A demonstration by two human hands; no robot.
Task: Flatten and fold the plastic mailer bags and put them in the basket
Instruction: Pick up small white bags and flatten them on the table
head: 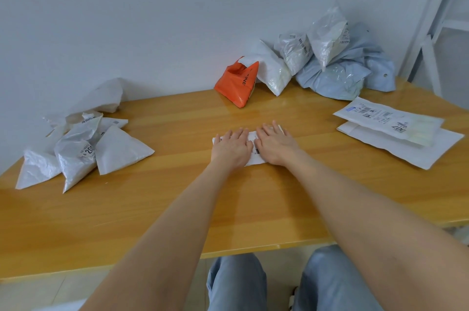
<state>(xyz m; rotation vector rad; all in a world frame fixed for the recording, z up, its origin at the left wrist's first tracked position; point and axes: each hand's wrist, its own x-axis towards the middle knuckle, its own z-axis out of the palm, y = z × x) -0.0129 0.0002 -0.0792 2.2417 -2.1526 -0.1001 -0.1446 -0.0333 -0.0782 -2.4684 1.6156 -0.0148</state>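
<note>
Left grip and right grip both lie palm down with straight, slightly spread fingers on one white mailer bag. They press it flat against the bench and clasp nothing. The two grips sit side by side, thumbs nearly meeting. The bag shows only as a narrow white strip with a printed label between them and a little past their outer edges. It lies near the middle of the bench, somewhat nearer the far edge than the near one.

Toward the left edge sits a cluster of white folded triangles, overlapping one another. A crumpled white bag lies behind them against the wall. At the far edge, right of centre, an orange mailer stands puffed up, touching a heap of unflattened mailers, white, clear and pale blue, that fills the far right corner. Along the right edge two flat mailers are stacked, the upper one label up. Knees in blue jeans show below the near edge.
</note>
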